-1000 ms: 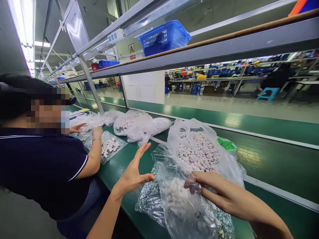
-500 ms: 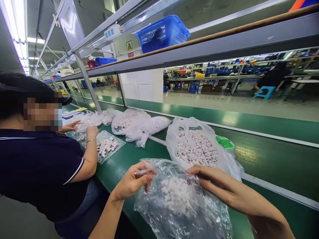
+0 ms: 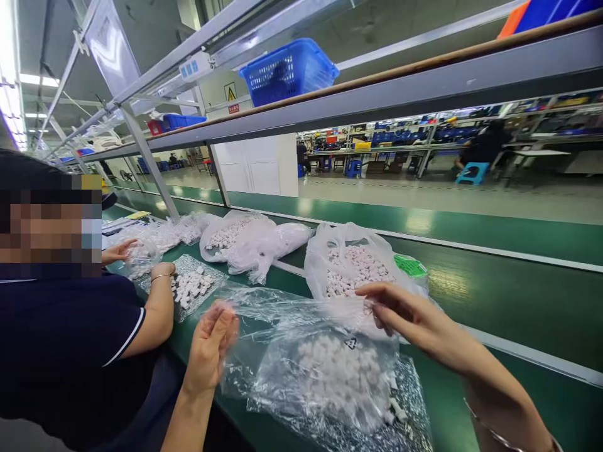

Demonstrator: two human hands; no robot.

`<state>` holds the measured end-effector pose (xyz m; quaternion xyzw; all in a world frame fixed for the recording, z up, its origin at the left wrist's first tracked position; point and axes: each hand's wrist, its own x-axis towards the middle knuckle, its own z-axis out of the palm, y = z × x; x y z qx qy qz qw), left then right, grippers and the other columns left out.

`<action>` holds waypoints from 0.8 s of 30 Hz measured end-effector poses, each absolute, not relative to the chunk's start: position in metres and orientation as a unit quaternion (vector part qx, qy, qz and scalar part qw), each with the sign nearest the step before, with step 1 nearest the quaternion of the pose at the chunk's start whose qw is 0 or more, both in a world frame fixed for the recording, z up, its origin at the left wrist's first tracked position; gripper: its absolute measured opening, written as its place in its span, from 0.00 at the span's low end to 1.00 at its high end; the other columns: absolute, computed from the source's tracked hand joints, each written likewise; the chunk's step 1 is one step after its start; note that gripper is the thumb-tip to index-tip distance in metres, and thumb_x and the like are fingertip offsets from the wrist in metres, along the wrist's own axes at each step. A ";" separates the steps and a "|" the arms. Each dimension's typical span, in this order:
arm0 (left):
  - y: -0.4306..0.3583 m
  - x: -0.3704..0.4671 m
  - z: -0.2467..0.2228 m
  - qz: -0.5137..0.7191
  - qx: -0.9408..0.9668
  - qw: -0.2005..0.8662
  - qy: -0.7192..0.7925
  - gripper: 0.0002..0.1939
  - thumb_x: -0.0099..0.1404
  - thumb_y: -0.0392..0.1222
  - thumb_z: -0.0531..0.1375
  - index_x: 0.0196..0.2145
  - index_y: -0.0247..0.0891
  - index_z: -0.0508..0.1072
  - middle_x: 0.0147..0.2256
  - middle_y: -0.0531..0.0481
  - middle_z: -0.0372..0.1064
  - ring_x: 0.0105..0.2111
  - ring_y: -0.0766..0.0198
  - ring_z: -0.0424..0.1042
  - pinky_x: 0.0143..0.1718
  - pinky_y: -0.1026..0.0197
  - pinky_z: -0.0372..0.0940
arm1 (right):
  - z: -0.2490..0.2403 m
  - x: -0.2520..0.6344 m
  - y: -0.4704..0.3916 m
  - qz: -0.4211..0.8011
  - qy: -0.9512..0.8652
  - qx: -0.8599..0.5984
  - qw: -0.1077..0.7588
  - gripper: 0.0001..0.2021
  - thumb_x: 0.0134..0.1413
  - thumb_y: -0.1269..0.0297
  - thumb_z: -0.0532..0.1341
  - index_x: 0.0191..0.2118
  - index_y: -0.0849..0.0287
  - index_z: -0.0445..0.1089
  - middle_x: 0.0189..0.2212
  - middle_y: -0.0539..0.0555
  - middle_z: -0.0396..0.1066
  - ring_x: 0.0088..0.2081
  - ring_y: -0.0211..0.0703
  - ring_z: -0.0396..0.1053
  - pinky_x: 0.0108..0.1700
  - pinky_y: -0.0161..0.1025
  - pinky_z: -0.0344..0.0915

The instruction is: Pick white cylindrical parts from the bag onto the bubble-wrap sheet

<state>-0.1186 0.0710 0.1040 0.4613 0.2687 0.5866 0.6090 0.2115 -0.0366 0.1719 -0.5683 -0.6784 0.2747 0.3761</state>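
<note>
A clear plastic bag (image 3: 282,326) is stretched between my hands, over the near part of the green bench. Its left edge is pinched in my left hand (image 3: 211,345), and its upper right edge is between the fingers of my right hand (image 3: 400,314). Many small white parts (image 3: 342,370) show through the plastic. Beneath lies a bubble-wrap sheet (image 3: 414,389) with a few white parts near its right side. Just beyond my right hand stands an open white bag (image 3: 320,257) full of small pale parts (image 3: 355,267).
At the left, a person (image 3: 70,339) handles a clear bag beside bubble wrap with white parts (image 3: 193,285). More filled bags (image 3: 235,235) lie along the green bench (image 3: 471,251). A green item (image 3: 411,266) sits behind the open bag. Overhead, a shelf holds a blue basket (image 3: 287,72).
My hands have moved apart, the left one leftward and the right one slightly up, spreading the clear bag's upper edge. The view has shifted to the right.
</note>
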 end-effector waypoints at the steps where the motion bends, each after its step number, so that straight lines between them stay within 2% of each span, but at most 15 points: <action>1: 0.071 -0.121 0.103 0.590 0.453 0.611 0.271 0.13 0.62 0.45 0.67 0.29 0.37 0.68 0.19 0.61 0.47 0.17 0.76 0.47 0.17 0.74 0.49 | 0.172 0.216 -0.036 0.285 -0.668 -0.562 0.395 0.15 0.66 0.54 0.55 0.53 0.54 0.68 0.35 0.53 0.70 0.32 0.42 0.67 0.33 0.37 0.65; 4: 0.069 -0.125 0.099 0.581 0.434 0.631 0.274 0.16 0.57 0.48 0.70 0.28 0.36 0.68 0.18 0.61 0.48 0.17 0.75 0.48 0.17 0.74 0.51 | 0.171 0.222 -0.034 0.309 -0.650 -0.541 0.436 0.12 0.66 0.57 0.56 0.48 0.56 0.70 0.34 0.53 0.70 0.33 0.41 0.67 0.35 0.37 0.65; 7: 0.065 -0.126 0.097 0.578 0.395 0.665 0.261 0.23 0.53 0.59 0.69 0.31 0.36 0.72 0.16 0.61 0.49 0.16 0.75 0.49 0.16 0.73 0.52 | 0.168 0.220 -0.032 0.305 -0.639 -0.530 0.466 0.10 0.66 0.60 0.55 0.47 0.56 0.69 0.34 0.52 0.69 0.34 0.39 0.66 0.37 0.36 0.65; 9: 0.063 -0.127 0.096 0.571 0.348 0.693 0.272 0.25 0.53 0.62 0.68 0.32 0.35 0.73 0.15 0.60 0.50 0.15 0.75 0.50 0.15 0.73 0.52 | 0.166 0.217 -0.031 0.311 -0.625 -0.532 0.479 0.10 0.66 0.61 0.54 0.47 0.57 0.68 0.31 0.51 0.67 0.30 0.38 0.64 0.33 0.34 0.63; 12: 0.063 -0.130 0.092 0.562 0.289 0.707 0.318 0.22 0.49 0.57 0.71 0.30 0.36 0.73 0.14 0.60 0.53 0.15 0.74 0.54 0.18 0.71 0.60 | 0.165 0.213 -0.030 0.323 -0.605 -0.540 0.488 0.10 0.66 0.64 0.52 0.47 0.58 0.67 0.26 0.47 0.61 0.24 0.34 0.57 0.24 0.32 0.55; 14: 0.065 -0.132 0.088 0.573 0.279 0.687 0.348 0.21 0.45 0.51 0.74 0.29 0.37 0.72 0.15 0.60 0.57 0.16 0.72 0.59 0.22 0.68 0.66 | 0.164 0.214 -0.031 0.313 -0.602 -0.546 0.491 0.10 0.65 0.66 0.51 0.47 0.58 0.67 0.25 0.47 0.60 0.23 0.34 0.55 0.23 0.31 0.52; 16: 0.067 -0.134 0.086 0.586 0.276 0.659 0.381 0.21 0.42 0.44 0.75 0.33 0.38 0.73 0.18 0.59 0.63 0.20 0.68 0.67 0.25 0.67 0.69 | 0.164 0.217 -0.031 0.295 -0.610 -0.554 0.484 0.11 0.65 0.67 0.50 0.47 0.57 0.66 0.27 0.48 0.62 0.24 0.34 0.57 0.24 0.32 0.54; 18: 0.068 -0.135 0.087 0.599 0.277 0.629 0.411 0.23 0.41 0.40 0.74 0.36 0.40 0.73 0.18 0.60 0.63 0.22 0.67 0.70 0.26 0.67 0.70 | 0.163 0.221 -0.030 0.265 -0.627 -0.563 0.469 0.11 0.65 0.69 0.50 0.48 0.57 0.66 0.32 0.50 0.65 0.27 0.35 0.62 0.28 0.33 0.59; 22: 0.063 -0.138 0.098 0.590 0.327 0.589 0.445 0.17 0.46 0.43 0.73 0.32 0.41 0.72 0.12 0.63 0.52 0.14 0.69 0.61 0.17 0.68 0.64 | 0.162 0.225 -0.028 0.200 -0.664 -0.576 0.433 0.12 0.63 0.73 0.51 0.46 0.57 0.68 0.39 0.52 0.69 0.32 0.37 0.68 0.35 0.35 0.63; 24: 0.058 -0.139 0.107 0.579 0.355 0.578 0.453 0.14 0.53 0.47 0.70 0.33 0.42 0.72 0.16 0.60 0.59 0.17 0.67 0.64 0.16 0.67 0.63 | 0.162 0.224 -0.028 0.193 -0.673 -0.576 0.421 0.12 0.63 0.73 0.51 0.46 0.57 0.68 0.38 0.51 0.70 0.32 0.37 0.69 0.35 0.36 0.64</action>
